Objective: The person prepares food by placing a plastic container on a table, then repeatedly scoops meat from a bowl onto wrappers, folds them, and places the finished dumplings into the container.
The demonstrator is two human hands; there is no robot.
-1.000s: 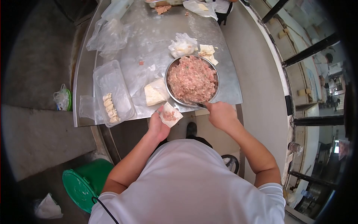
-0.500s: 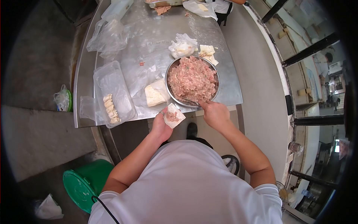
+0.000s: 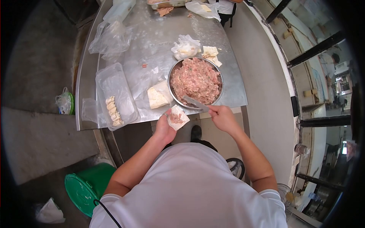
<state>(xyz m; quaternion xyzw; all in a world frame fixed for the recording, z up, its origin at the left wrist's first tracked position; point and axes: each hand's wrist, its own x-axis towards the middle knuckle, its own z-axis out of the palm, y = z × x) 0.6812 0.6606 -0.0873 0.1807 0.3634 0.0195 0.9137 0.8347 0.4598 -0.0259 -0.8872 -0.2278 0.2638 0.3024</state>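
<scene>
My left hand (image 3: 164, 128) holds a square dough wrapper (image 3: 184, 121) with a smear of minced meat on it, just off the table's front edge. In my right hand (image 3: 223, 119) is a flat metal spatula (image 3: 197, 103). Its blade lies over the near rim of a steel bowl (image 3: 170, 84), which is heaped with pink minced meat (image 3: 195, 79). Left of the bowl, a stack of wrappers (image 3: 157, 97) rests on plastic. Farther left, a clear plastic tray (image 3: 128, 94) contains a row of several folded dumplings (image 3: 113, 111).
Beyond the bowl sit a white plastic bag (image 3: 186, 47) and loose wrapper pieces (image 3: 211, 54). Crumpled clear bags (image 3: 111, 38) lie along the left side of the steel table (image 3: 156, 45). A green lidded bucket (image 3: 89, 186) stands on the floor. Another person (image 3: 227, 7) is partly visible at the far end.
My right hand has drawn slightly right and toward me, and the spatula blade has lifted out of the meat into view. My left hand holds the wrapper in nearly the same place.
</scene>
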